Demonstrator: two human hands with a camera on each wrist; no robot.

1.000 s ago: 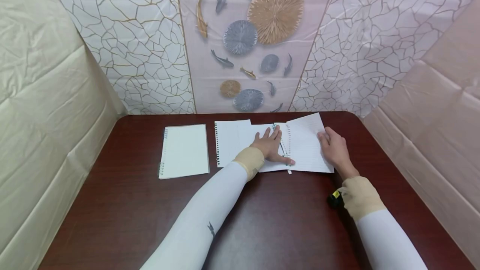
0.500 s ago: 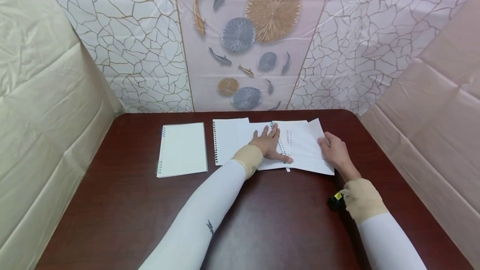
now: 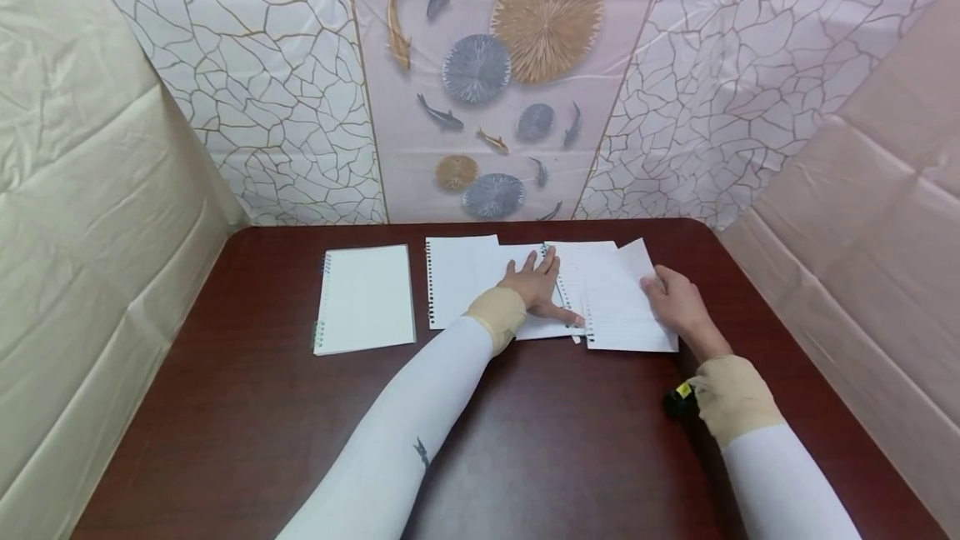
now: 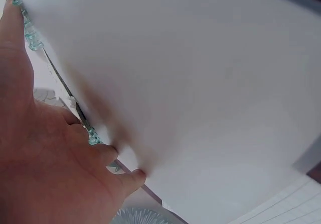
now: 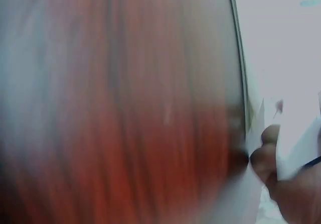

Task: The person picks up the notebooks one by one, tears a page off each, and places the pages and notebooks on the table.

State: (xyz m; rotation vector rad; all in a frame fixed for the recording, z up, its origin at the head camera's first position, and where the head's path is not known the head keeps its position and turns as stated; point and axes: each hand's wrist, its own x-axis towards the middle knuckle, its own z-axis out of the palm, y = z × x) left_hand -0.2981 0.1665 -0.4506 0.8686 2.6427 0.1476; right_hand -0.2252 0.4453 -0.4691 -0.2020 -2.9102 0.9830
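Observation:
An open ring-bound notebook (image 3: 573, 255) lies at the back of the table, right of centre. My left hand (image 3: 534, 288) presses on it with spread fingers beside the spine; the left wrist view shows teal binding rings (image 4: 94, 136) under that hand. My right hand (image 3: 678, 300) pinches the right edge of a lined sheet (image 3: 628, 311), whose holed left edge lies right of the rings. The sheet's upper right corner is raised. In the right wrist view, the right hand (image 5: 296, 196) holds white paper (image 5: 298, 138) between thumb and fingers, blurred.
A loose sheet with holes along its left edge (image 3: 452, 282) lies left of the notebook, partly overlapped by it. Farther left is a second ring-bound notebook (image 3: 366, 300) showing a blank-looking page. Behind the dark red table (image 3: 525, 457) hangs a patterned cloth (image 3: 300, 107).
The lined sheet has shifted right and towards me, and its holed edge now stands apart from the rings, showing a page beneath. My right hand moved slightly right; my left hand stayed on the notebook.

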